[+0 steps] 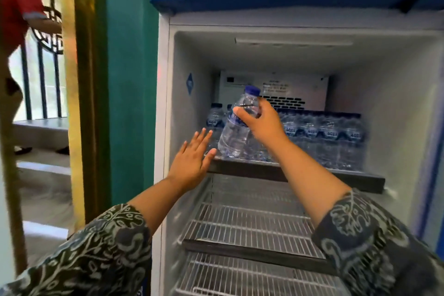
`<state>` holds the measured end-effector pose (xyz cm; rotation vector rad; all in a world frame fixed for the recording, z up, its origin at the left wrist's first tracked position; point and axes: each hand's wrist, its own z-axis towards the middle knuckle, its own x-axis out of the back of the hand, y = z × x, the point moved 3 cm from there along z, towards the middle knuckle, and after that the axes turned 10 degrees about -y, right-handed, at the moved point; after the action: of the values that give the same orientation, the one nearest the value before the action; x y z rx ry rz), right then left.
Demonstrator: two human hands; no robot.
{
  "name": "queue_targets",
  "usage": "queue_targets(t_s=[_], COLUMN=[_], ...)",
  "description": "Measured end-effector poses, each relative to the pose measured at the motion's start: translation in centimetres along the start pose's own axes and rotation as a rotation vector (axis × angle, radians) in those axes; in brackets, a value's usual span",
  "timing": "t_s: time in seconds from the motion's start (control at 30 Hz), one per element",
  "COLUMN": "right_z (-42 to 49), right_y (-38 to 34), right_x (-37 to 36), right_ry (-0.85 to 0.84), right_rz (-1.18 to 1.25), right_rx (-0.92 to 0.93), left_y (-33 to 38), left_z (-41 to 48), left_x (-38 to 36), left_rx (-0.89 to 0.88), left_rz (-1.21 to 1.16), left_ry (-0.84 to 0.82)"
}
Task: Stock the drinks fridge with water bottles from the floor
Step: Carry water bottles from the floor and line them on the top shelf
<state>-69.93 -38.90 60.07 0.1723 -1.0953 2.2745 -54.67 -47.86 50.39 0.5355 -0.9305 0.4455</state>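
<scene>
Because the water bottle (236,125) hangs tilted, cap toward 1 o'clock, base just over the top shelf (312,174) edge, it could tip the standing bottles (322,137) at 3 o'clock or slip off the lip if set down crooked. Right hand (262,125) is closed round its upper half, thumb across the label. Left hand (192,161) spread wide and empty at 7 o'clock of the bottle, thumb near the base. Lower wire shelves (252,226) bare.

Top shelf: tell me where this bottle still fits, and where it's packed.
Free: the front-left corner of the top shelf, between the left wall and the shelved bottles, where the right hand tilts the held bottle. Packed: middle to right. The wire shelves below are bare. The left hand is open.
</scene>
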Motion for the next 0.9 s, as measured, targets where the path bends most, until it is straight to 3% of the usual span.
queue_targets(t_s=[0.17, 0.33, 0.5, 0.73, 0.9], right_z=[2.3, 3.0, 3.5, 2.5, -0.4], right_y=[2.7, 4.8, 5.9, 6.8, 9.8], right_x=[-0.7, -1.6, -2.2, -0.5, 2.2], right_ry=[0.043, 0.016, 0.010, -0.035, 0.046], right_rz=[-0.114, -0.244, -0.255, -0.371, -0.684], right_rx=[-0.083, -0.186, -0.236, -0.190, -0.202], left_y=[-1.0, -1.0, -0.8, 1.1, 2.5], left_z=[1.3, 1.7, 3.0, 6.1, 8.5], left_x=[-1.4, -1.5, -1.4, -2.0, -2.5], left_rx=[0.073, 0.086, 0.160, 0.078, 0.122], left_rz=[0.083, 0.144, -0.119, -0.381, -0.571], left_ry=[-0.230, -0.230, -0.170, -0.124, -0.112])
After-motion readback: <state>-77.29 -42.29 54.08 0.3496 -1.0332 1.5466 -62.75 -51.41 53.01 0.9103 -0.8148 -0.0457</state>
